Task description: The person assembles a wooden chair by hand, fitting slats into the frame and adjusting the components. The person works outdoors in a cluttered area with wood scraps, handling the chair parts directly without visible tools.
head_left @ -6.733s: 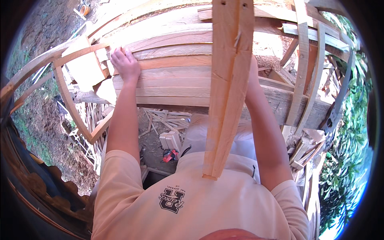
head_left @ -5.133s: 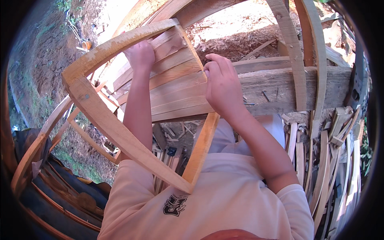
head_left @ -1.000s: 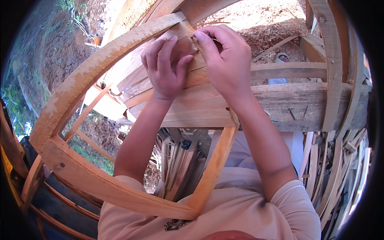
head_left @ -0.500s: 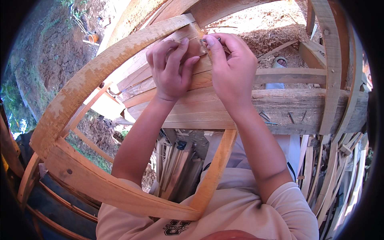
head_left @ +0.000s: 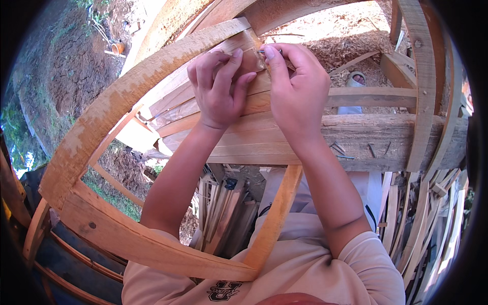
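Observation:
My right hand pinches a thin, dark nail between thumb and index finger. The nail is at the end edge of a pale wooden block, under the tip of a curved wooden frame. My left hand rests on the wood just left of the block. Its fingers are bent and spread, with the thumb apart from the index finger. Below both hands lie light wooden slats, side by side. What the left fingertips touch is partly hidden.
Several loose nails lie on a thick weathered plank at right. Curved wooden uprights rise beyond it. A slanted frame leg stands close before my torso. Wood strips are stacked below. Shavings cover the ground.
Both hands keep nearly the same pose, and the nail stays pinched at the block's edge. The whole scene has shifted very slightly.

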Demonstrator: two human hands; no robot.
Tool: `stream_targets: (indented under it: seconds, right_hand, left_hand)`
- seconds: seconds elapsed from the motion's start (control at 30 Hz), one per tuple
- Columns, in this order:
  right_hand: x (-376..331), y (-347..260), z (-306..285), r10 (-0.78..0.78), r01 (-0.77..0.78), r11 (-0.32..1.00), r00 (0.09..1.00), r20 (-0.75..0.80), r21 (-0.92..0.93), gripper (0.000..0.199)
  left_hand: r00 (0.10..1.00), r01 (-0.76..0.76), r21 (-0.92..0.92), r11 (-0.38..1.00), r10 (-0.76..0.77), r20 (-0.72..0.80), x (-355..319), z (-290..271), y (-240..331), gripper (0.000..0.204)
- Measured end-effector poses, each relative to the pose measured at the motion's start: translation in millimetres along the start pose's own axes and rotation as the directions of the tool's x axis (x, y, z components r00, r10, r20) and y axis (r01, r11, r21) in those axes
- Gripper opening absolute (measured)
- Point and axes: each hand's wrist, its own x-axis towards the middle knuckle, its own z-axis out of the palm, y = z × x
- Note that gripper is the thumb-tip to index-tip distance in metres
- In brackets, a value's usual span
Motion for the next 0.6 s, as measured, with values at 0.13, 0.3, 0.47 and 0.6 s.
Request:
stream_targets:
  seconds: [0.13,0.3,0.47,0.6]
  right_hand:
    - [0,-8,0,-0.023,0.023,0.999,1.0,0.011,-0.044,0.011]
    - [-1,-9,4,-0.097,0.095,0.991,0.995,-0.016,-0.097,0.01]
    - [-3,-13,6,-0.053,0.05,0.99,0.998,-0.025,-0.129,0.011]
    - [-4,-13,8,-0.045,0.038,0.99,0.998,-0.044,-0.138,0.011]
  left_hand:
    - [1.0,0.007,-0.016,1.0,-0.007,0.002,1,-1,0,0.043]
    - [1.0,0.003,-0.036,0.999,-0.003,-0.009,1,0,-1,0.042]
    - [0.999,0.001,-0.043,0.999,-0.003,-0.034,3,2,-1,0.041]
    - [0.999,-0.006,-0.05,0.999,0.004,-0.032,3,1,-1,0.042]
